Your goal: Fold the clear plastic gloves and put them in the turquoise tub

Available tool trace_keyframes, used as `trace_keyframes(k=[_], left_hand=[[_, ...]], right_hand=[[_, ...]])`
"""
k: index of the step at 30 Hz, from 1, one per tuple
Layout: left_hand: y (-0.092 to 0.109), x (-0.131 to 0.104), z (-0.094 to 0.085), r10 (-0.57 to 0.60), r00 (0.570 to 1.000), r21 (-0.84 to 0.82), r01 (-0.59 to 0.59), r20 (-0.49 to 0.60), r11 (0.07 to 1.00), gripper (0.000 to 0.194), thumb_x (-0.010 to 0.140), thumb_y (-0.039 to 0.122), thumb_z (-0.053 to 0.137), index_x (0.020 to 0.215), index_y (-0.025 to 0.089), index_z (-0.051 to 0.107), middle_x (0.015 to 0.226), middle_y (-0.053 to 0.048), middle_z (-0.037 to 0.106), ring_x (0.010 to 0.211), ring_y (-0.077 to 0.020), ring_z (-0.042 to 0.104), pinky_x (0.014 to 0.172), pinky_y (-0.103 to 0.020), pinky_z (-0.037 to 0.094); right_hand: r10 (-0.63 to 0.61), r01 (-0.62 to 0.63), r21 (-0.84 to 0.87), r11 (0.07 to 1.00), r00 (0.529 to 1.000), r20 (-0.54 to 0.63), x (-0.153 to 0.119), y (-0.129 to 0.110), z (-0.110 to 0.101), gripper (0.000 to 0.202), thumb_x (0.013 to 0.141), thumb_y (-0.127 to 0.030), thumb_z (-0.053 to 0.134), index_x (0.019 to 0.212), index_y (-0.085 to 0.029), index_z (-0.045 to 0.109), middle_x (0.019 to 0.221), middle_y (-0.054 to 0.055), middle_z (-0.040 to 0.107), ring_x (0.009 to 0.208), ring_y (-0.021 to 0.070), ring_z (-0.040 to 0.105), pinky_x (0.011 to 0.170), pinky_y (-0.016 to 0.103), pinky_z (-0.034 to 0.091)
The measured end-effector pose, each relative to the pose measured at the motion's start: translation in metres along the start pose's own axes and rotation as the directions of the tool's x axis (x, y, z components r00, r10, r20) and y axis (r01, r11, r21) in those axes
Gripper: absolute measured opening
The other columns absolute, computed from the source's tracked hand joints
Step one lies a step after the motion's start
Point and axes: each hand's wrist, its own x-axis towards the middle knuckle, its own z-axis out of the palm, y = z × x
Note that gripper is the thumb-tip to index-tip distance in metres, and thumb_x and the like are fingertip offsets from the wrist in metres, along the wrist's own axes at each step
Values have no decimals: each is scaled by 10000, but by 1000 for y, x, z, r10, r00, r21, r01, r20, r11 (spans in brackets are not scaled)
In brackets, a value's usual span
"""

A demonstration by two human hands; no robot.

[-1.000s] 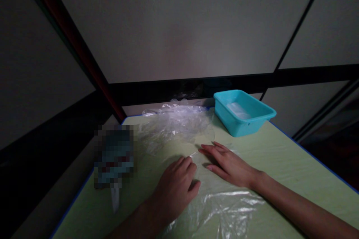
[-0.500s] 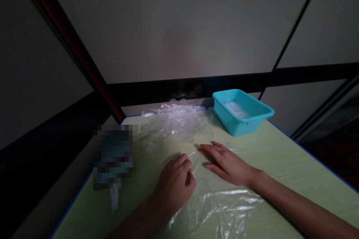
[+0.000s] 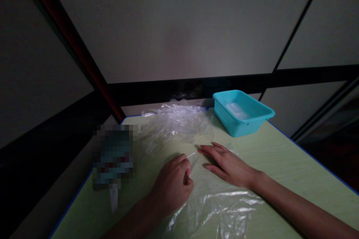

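A thin, clear plastic film [image 3: 215, 203] lies wrinkled and shiny over the near middle of the table; whether it is a sheet or a bag I cannot tell. My left hand [image 3: 175, 179] is closed in a pinch at its left side, and a taut fold of film runs up from the fingers. My right hand [image 3: 228, 164] rests palm down on the film with fingers stretched out, a short way right of my left hand. Behind both hands lies a crumpled heap of clear plastic [image 3: 176, 119].
A turquoise plastic basin [image 3: 246, 125] with a pale flat item inside stands at the back right. At the left edge of the pale green table [image 3: 283, 160] is a blurred-out object [image 3: 114, 157] with a white strip below. White panels [image 3: 190, 26] rise behind the table.
My left hand has shifted slightly left, still closed on the film. My right hand stays in place, flat on the film.
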Motion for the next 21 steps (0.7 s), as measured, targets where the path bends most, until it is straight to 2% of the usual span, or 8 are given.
trace_keyframes(k=[7, 11, 17, 21], left_hand=[[-2, 0, -2, 30, 999, -61, -28, 31, 998, 191, 542, 11, 389, 586, 195, 364, 700, 4, 457, 695, -154, 469, 624, -245, 356], [-5, 1, -6, 49, 995, -142, -37, 86, 989, 181, 551, 1, 395, 564, 182, 400, 719, 4, 475, 714, -148, 484, 645, -241, 364], [-12, 6, -8, 76, 992, -210, -53, 102, 976, 175, 671, 21, 398, 620, 179, 451, 725, 15, 486, 715, -123, 504, 660, -214, 378], [-6, 3, -5, 32, 998, -163, -21, 61, 986, 90, 722, 126, 465, 662, 186, 436, 741, 9, 483, 737, -154, 492, 666, -253, 378]], right_hand=[[-2, 2, -5, 1000, 1000, 6, 0, 1, 1, 451, 900, -304, 417, 1314, -181, 286, 1306, 99, 439, 1192, 205, 412, 1049, 451, 235], [-3, 3, 2, 1000, 1000, 7, 0, 2, 1, 443, 897, -297, 422, 1308, -190, 295, 1304, 95, 443, 1189, 201, 416, 1050, 448, 234], [-8, 8, 1, 1000, 1000, 3, 0, 2, 2, 445, 899, -299, 417, 1311, -191, 289, 1303, 93, 446, 1187, 205, 419, 1048, 450, 240], [-7, 7, -2, 1000, 1000, -1, 0, 1, 1, 451, 896, -296, 426, 1311, -184, 289, 1295, 96, 453, 1183, 205, 420, 1050, 447, 239]])
